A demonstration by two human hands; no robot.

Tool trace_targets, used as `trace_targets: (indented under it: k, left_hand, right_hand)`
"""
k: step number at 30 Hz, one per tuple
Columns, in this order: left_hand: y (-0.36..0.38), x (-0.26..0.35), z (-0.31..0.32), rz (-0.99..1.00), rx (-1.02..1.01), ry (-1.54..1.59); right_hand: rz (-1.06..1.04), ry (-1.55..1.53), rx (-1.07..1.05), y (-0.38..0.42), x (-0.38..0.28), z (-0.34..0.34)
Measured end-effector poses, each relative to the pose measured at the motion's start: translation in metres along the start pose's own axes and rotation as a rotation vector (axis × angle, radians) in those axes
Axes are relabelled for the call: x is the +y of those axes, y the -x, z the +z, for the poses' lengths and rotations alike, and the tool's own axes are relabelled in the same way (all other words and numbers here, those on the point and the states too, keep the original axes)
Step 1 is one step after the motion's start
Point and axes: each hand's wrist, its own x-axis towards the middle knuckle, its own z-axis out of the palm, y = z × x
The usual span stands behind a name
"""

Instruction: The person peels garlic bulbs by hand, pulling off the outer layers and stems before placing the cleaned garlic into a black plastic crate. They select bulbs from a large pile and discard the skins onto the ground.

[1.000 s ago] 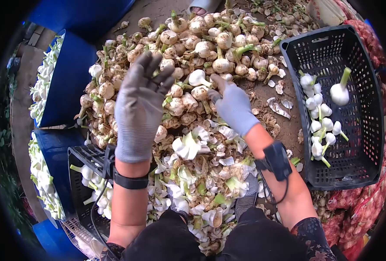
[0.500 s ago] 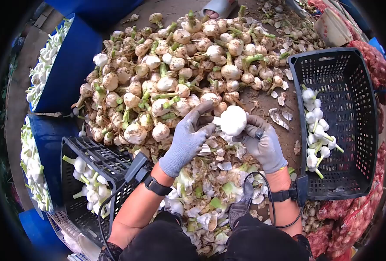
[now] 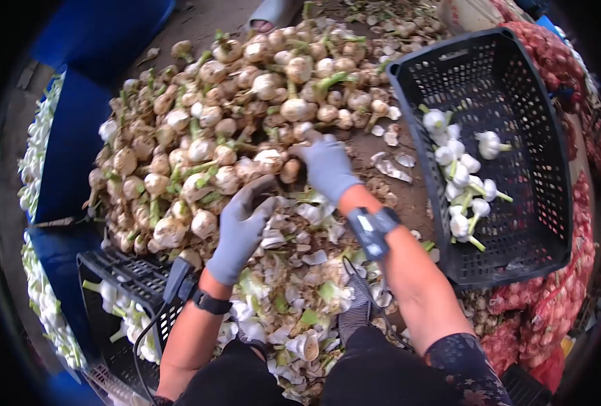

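At the near edge of a heap of soil-marked garlic bulbs (image 3: 202, 147), my gloved right hand (image 3: 329, 168) reaches in with its fingertips at a garlic bulb (image 3: 302, 130). Its fingers are partly hidden, and I cannot tell whether they grip that bulb. My gloved left hand (image 3: 241, 227) is lower and to the left, thumb and fingers apart, nothing between them, close to the heap's front bulbs. On the right, a black plastic crate (image 3: 425, 196) holds cleaned white garlic, with one white bulb (image 3: 491, 144) lying apart from the others.
Loose garlic skins (image 3: 300, 257) cover the ground between my feet. Another black crate (image 3: 127, 271) with white garlic stands at left, beside blue bins (image 3: 77, 145) of trimmed garlic. Red mesh sacks (image 3: 551, 311) line the right side. A person's shoe (image 3: 273, 13) shows beyond the heap.
The white bulb has left my hands, and a separate bulb now lies in the right crate. My right hand has moved to the heap; my left has dropped lower and left. The view has shifted.
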Motion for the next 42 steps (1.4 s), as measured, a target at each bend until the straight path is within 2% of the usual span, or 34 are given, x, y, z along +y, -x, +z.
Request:
trace_targets:
  k: [2,4,5,6,8,10,12,13,14,16,17,18,21,24,25,26,28,29,32,33,34,36,37,38,39,40,42]
  left_hand:
    - [0.003,-0.001,-0.001,-0.001,0.027,0.013]
    - [0.007,-0.003,-0.005,-0.022,0.030,0.033]
    - [0.008,-0.008,-0.010,-0.019,0.010,0.014]
    - [0.011,-0.011,-0.005,-0.018,0.005,0.022]
    - [0.016,-0.016,0.008,-0.034,0.047,0.018]
    - [0.020,-0.017,0.017,0.178,-0.076,-0.273]
    - [0.024,-0.017,0.025,0.184,-0.143,-0.184]
    - [0.025,-0.013,0.020,0.159,-0.182,-0.182]
    - [0.026,-0.006,0.014,0.209,-0.214,-0.351]
    - [0.034,-0.011,0.009,0.141,-0.295,-0.268]
    - [0.038,0.003,0.008,0.180,-0.279,-0.389]
    - [0.040,0.001,0.005,0.083,-0.275,-0.254]
    - [0.046,-0.003,-0.002,-0.177,-0.234,0.218]
    - [0.051,-0.004,-0.006,-0.237,-0.202,0.360]
    - [0.051,-0.006,-0.005,-0.184,-0.205,0.350]
    - [0.052,-0.010,-0.006,-0.191,-0.201,0.343]
    - [0.052,-0.018,-0.008,-0.268,-0.317,0.663]
    - [0.052,-0.023,0.000,-0.221,-0.339,0.734]
    - [0.049,-0.008,0.005,-0.337,-0.267,0.769]
    - [0.048,-0.007,0.006,-0.337,-0.264,0.771]
    - [0.049,-0.006,0.006,-0.299,-0.246,0.671]
    - [0.046,-0.009,0.006,-0.273,-0.229,0.567]
    - [0.044,-0.015,0.004,-0.059,-0.206,0.233]
    - [0.044,-0.019,0.002,0.158,-0.182,-0.104]
    - [0.046,-0.015,0.001,0.004,-0.182,-0.015]
    - [0.047,-0.012,-0.004,0.000,-0.181,-0.014]
    - [0.044,-0.008,-0.017,-0.321,-0.301,0.235]
  right_hand:
    - [0.078,-0.063,-0.033,-0.002,0.005,0.018]
    - [0.378,-0.127,-0.225,-0.002,0.000,0.001]
    - [0.426,-0.159,-0.079,0.014,0.004,0.006]
    - [0.431,-0.151,-0.080,0.028,0.006,0.005]
    - [0.807,-1.436,-0.163,0.056,0.008,0.004]
    - [0.690,-1.788,-0.222,0.088,-0.024,-0.032]
    - [0.721,-1.691,-0.460,0.109,-0.050,-0.054]
    - [0.607,-1.489,-0.460,0.111,-0.051,-0.064]
    - [-0.002,-1.072,0.104,0.122,-0.035,0.003]
    - [0.450,-1.180,-0.363,0.115,-0.045,-0.053]
    - [0.508,-1.262,-0.412,0.112,-0.048,-0.062]
    - [0.560,-1.335,-0.461,0.108,-0.051,-0.063]
    - [0.578,-1.273,-0.475,0.107,-0.065,-0.060]
    - [0.620,-1.290,-0.465,0.110,-0.074,-0.065]
    - [0.651,-1.311,-0.429,0.111,-0.075,-0.064]
    - [0.651,-1.321,-0.434,0.114,-0.073,-0.059]
    - [0.322,-0.802,-0.166,0.115,-0.072,-0.052]
    - [0.166,-0.521,-0.045,0.119,-0.072,-0.055]
    - [0.157,-0.435,-0.072,0.122,-0.071,-0.059]
    - [0.199,-0.803,0.034,0.116,-0.076,-0.050]
    - [0.203,-0.804,0.030,0.117,-0.075,-0.051]
    - [0.541,-1.421,-0.261,0.114,-0.074,-0.060]
    - [0.583,-1.552,-0.306,0.113,-0.073,-0.053]
    - [0.589,-1.558,-0.312,0.112,-0.073,-0.051]
    - [0.579,-1.443,-0.315,0.110,-0.072,-0.050]
    - [0.570,-1.325,-0.319,0.110,-0.071,-0.050]
    - [0.543,-1.293,-0.321,0.115,-0.070,-0.047]
